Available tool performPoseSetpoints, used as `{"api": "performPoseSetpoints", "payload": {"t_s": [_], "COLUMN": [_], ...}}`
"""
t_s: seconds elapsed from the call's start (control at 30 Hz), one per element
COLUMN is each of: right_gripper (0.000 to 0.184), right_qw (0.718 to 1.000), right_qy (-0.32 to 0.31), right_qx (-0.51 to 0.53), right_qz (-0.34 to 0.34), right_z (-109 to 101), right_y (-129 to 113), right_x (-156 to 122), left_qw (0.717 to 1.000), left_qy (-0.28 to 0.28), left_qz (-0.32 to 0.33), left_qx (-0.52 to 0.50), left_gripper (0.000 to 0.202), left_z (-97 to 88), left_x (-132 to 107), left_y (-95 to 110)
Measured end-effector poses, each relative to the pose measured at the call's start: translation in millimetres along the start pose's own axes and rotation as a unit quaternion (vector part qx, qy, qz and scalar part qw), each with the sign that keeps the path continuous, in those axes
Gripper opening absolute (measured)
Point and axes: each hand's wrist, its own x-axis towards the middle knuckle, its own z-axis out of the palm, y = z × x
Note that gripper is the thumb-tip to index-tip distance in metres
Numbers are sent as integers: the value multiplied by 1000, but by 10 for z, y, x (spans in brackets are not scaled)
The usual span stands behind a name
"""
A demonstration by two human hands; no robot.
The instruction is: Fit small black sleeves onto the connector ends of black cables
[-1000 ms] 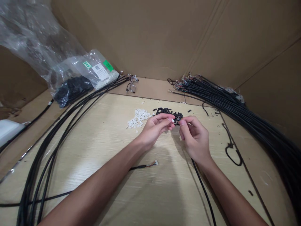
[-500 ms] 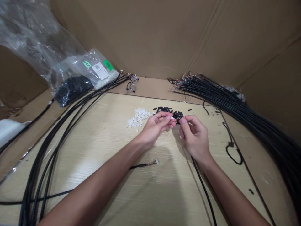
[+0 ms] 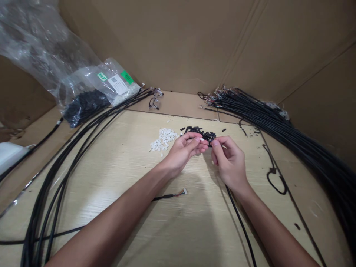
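Between the thumb and fingers of my left hand (image 3: pixel 185 149) is a small white connector housing (image 3: pixel 202 139). My right hand (image 3: pixel 228 157) pinches the wire end of a black cable (image 3: pixel 239 218), which runs from under that hand down to the front edge. The thin wires show faintly between the two hands, close to the white housing; whether they touch it I cannot tell. Just behind my hands lies a pile of short black tubes (image 3: pixel 195 129). Left of my left hand is a heap of white connector housings (image 3: pixel 164 138).
A cable end with a white connector (image 3: pixel 184 191) lies below my left hand. Coiled black cables (image 3: pixel 55 178) curve along the left. A thick bundle of black cables (image 3: pixel 278 122) fills the right. Plastic bags (image 3: pixel 86 105) and safety glasses (image 3: pixel 155 100) sit at the back.
Both hands stay nearly in place. The white housing in my left hand has shifted slightly left, and my right hand is a touch further left.
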Motion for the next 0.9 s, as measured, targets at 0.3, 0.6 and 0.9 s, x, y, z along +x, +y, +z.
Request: {"api": "performPoseSetpoints", "payload": {"t_s": [0.3,0.6,0.9], "right_gripper": [43,33,11], "right_qw": [1000,999,984], "right_qy": [-2,-4,-21], "right_qx": [-4,-19,-126], "right_qz": [-7,-39,-128], "right_z": [-29,-45,-101], "right_y": [51,52,47], "right_x": [-4,6,-22], "left_qw": [1000,999,999], "left_qy": [-21,-41,-47], "left_qz": [3,-1,-9], "left_qx": [-9,-3,-25], "left_gripper": [28,37,26], "left_z": [-4,-20,-20], "left_x": [-8,-9,-30], "left_y": [7,4,80]}}
